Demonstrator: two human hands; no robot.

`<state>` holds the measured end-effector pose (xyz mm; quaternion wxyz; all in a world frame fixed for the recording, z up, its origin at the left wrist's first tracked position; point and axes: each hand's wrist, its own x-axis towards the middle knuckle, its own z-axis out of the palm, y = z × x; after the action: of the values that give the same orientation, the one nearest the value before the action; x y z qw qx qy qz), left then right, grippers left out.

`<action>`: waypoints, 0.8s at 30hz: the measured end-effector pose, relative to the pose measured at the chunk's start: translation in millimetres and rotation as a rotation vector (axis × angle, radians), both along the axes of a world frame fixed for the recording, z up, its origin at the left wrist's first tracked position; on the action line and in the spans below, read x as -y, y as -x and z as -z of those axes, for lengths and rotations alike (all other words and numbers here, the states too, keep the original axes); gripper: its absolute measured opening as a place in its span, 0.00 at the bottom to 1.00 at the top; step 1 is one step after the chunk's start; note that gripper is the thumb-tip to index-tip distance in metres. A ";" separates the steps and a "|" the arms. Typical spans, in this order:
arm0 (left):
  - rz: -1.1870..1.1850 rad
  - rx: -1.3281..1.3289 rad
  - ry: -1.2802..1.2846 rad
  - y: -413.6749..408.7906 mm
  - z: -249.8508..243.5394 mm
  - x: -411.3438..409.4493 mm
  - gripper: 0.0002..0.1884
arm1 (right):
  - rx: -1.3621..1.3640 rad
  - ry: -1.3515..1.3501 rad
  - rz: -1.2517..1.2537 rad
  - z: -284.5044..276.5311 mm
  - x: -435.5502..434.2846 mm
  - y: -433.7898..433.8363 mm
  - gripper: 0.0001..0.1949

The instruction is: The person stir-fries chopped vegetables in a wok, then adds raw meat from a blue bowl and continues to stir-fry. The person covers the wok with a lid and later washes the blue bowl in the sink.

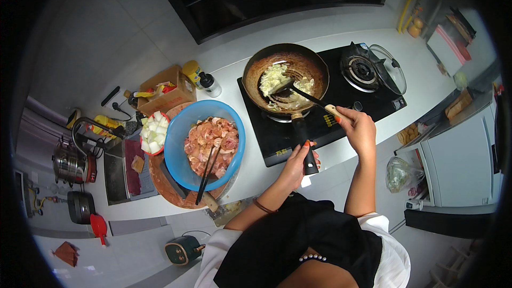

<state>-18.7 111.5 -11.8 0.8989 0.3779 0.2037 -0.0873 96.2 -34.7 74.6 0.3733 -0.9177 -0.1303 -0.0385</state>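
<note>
A dark wok (256, 62) sits on the left burner of a black gas hob (276, 144). Pale yellow-green chopped food (275, 77) lies in the wok. My left hand (301, 162) is closed around the wok's black handle (301, 132). In my right hand (356, 126) is the wooden-ended handle of a black spatula (306, 95), whose blade rests in the food. Left of the hob, a blue plastic basin (172, 140) holds raw cut meat (212, 140), with black chopsticks (207, 176) leaning in it.
The basin stands on a round wooden chopping board (160, 184), beside a cleaver (210, 202). White chunks fill a red-rimmed bowl (154, 134). Behind are a cardboard box (180, 92) and a black-capped bottle (210, 85). A glass lid (390, 70) leans by the right burner (362, 69).
</note>
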 end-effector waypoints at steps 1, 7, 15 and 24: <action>-0.001 0.002 0.000 -0.1 0.5 -0.2 0.18 | 0.006 -0.002 0.006 3.8 -4.9 -2.5 0.16; 0.012 -0.007 0.012 -0.2 -0.2 -2.6 0.19 | 0.148 -0.035 0.036 36.5 -34.0 -20.6 0.15; 0.052 -0.006 -0.060 1.3 0.8 -6.4 0.22 | 0.071 -0.014 -0.005 49.2 -34.7 -21.9 0.16; 0.051 -0.003 -0.292 4.0 -4.6 -8.7 0.24 | -0.117 -0.119 -0.027 29.6 3.7 -14.9 0.16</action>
<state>-22.7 120.2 -7.1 0.8315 0.5096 0.2060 -0.0804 111.1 -38.4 45.0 0.4347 -0.8927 -0.1182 0.0128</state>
